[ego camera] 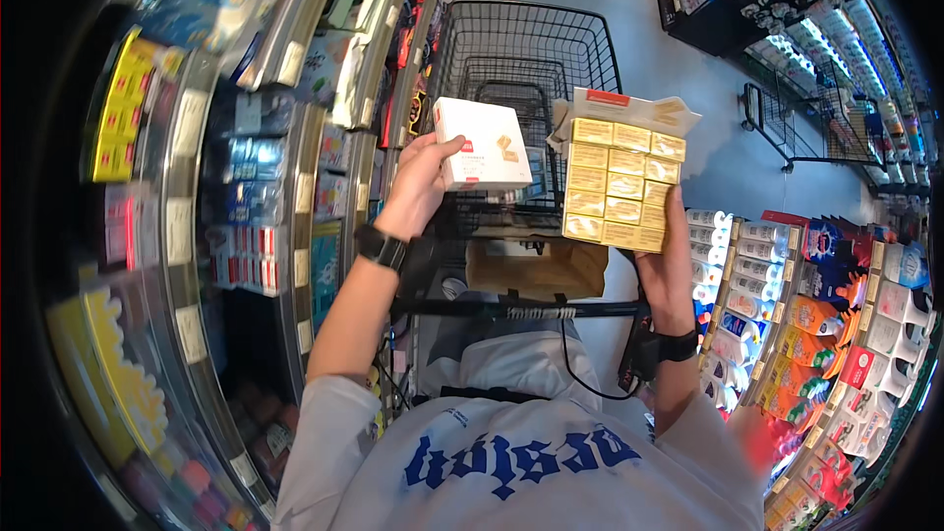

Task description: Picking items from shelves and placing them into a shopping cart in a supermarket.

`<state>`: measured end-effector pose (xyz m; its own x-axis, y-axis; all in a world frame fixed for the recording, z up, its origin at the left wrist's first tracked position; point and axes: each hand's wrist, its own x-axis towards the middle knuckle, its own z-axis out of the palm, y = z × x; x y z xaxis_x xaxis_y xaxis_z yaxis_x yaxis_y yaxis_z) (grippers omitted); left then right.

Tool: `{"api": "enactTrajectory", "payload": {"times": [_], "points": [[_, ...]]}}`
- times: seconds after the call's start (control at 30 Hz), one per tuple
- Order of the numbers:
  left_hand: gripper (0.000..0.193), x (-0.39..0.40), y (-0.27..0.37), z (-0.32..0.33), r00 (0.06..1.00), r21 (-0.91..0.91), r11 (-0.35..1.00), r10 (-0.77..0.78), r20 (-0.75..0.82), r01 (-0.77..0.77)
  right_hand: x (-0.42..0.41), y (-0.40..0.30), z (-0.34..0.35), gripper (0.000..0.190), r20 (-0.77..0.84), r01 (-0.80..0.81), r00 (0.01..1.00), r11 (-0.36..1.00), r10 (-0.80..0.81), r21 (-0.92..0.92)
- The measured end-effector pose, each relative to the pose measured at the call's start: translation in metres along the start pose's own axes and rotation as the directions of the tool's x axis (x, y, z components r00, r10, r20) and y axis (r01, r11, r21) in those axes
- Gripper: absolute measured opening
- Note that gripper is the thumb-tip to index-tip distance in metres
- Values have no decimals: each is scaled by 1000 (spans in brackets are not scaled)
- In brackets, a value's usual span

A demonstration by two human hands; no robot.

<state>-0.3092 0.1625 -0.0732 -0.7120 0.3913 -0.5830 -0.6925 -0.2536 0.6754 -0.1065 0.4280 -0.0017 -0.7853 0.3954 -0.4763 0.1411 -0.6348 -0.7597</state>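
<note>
My left hand (425,181) grips a flat white carton (483,144) by its left edge, thumb on the front. The carton bears red marks, small print and a picture of beige pieces. On the right, my right hand (667,265) holds a pack of small yellow boxes (623,181), stacked in rows under shiny wrap. A torn white cardboard flap (641,109) with a red label stands at the pack's top end. Both items are held up above a black wire shopping cart (527,29), in front of its handlebar (523,309).
A brown open cardboard box (535,269) sits near the handlebar. Stocked shelves (302,192) run close along my left. Bottles and pouches (804,332) fill the shelves at right. Another cart (811,122) stands farther off on the grey floor (656,81).
</note>
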Motion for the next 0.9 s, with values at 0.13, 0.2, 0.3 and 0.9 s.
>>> {"api": "enactTrajectory", "payload": {"times": [0.13,0.2,0.3,0.9], "points": [[30,118,-19,8,993,-31,997,-70,-90,68,31,-21,-22,54,-144,32,989,996,-20,80],[31,170,-39,-1,989,5,999,-48,-137,49,47,-31,-28,47,-118,11,993,996,-1,84],[28,220,-53,-11,990,31,998,-49,-135,54,74,-31,-43,47,-145,-10,989,999,16,40],[49,237,-72,-45,969,292,955,23,-245,51,273,79,33,51,287,-114,951,993,116,-23]]}}
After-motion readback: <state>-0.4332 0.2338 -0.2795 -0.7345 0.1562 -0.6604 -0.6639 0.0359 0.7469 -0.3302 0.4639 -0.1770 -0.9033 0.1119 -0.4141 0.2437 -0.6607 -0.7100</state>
